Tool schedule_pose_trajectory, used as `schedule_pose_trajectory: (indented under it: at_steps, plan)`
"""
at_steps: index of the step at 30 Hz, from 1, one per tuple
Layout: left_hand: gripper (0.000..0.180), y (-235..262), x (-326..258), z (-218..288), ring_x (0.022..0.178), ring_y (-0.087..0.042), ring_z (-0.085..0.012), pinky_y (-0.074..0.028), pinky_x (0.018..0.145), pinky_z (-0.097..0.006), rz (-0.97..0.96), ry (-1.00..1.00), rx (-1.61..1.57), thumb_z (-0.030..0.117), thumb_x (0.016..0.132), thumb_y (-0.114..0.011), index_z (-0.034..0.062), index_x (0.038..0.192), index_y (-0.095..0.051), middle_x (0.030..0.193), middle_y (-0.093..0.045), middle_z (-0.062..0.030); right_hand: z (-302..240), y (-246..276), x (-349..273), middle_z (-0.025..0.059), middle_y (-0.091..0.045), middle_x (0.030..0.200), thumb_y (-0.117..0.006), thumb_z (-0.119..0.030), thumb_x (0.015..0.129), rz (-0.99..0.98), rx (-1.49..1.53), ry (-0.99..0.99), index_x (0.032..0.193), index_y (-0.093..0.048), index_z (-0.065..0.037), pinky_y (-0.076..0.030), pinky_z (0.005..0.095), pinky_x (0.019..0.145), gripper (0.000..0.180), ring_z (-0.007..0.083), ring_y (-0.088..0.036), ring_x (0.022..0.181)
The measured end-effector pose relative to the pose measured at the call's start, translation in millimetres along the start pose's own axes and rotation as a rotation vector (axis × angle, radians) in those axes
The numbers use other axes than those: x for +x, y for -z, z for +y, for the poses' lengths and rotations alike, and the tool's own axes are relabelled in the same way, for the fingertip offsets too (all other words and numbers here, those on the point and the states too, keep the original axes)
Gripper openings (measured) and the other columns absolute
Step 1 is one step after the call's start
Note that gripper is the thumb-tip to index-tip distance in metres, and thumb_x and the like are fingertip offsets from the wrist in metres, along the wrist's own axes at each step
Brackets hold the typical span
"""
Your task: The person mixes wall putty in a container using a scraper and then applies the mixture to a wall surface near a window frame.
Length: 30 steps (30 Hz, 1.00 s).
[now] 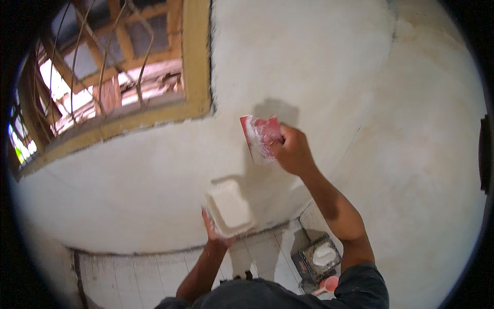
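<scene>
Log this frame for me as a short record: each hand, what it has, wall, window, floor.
Left hand: the hand holds up a pale rectangular tray with rounded corners
Right hand: the hand grips a red spreader smeared with white
Spreader contact with wall: cannot tell
Wall: whitish, patchy wall
Window: yellowish frame with bars, upper left
Floor: dark square container with white material; pinkish scoop beside it

The white tray (230,205) partly hides the left hand (214,229); the right hand (295,153) partly covers the red scraper (261,135); the top edge crops the window frame (197,62).
</scene>
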<state>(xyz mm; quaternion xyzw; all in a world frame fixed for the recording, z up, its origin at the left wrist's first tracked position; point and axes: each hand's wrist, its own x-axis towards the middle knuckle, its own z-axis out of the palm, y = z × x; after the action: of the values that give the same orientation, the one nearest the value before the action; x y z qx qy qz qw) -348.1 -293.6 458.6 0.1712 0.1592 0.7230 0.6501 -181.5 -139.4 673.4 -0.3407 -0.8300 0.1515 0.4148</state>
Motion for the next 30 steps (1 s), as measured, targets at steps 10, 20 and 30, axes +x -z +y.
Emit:
schedule_pose_trajectory:
  at_steps: [10, 20, 30]
  plan:
    - [0.083, -19, 1, 13, 0.135, -0.043, -0.0285, -0.035, 0.111, -0.054, -0.101, -0.007, -0.011, 0.075, 0.093, -0.021, 0.0177, 0.151, -0.03, 0.148, -0.043, -0.0071, 11, -75, -58, 0.0102, -0.07, 0.082, -0.071, -0.015, 0.085, -0.431, 0.446, -0.345, 0.104, -0.063, 0.003, -0.053, 0.0302, 0.069, 0.028, 0.0141, -0.066, 0.078]
    - [0.09, -30, 9, 12, 0.136, -0.041, -0.0291, -0.035, 0.111, -0.053, -0.098, 0.073, 0.065, 0.082, 0.087, -0.02, 0.0195, 0.152, -0.028, 0.149, -0.041, -0.0079, -7, -100, -69, 0.0154, -0.07, 0.087, -0.071, -0.013, 0.082, -0.362, 0.195, -0.184, 0.1, -0.064, 0.008, -0.054, 0.0328, 0.07, 0.028, 0.0191, -0.068, 0.076]
    - [0.085, -32, 17, 14, 0.132, -0.044, -0.0264, -0.033, 0.112, -0.051, -0.044, 0.097, -0.049, 0.079, 0.089, -0.026, 0.0197, 0.149, -0.033, 0.144, -0.046, -0.0062, 21, -53, -56, 0.0118, -0.068, 0.095, -0.069, -0.005, 0.084, -0.269, 1.083, -0.632, 0.117, -0.056, 0.01, -0.055, 0.0262, 0.068, 0.038, 0.0153, -0.067, 0.077]
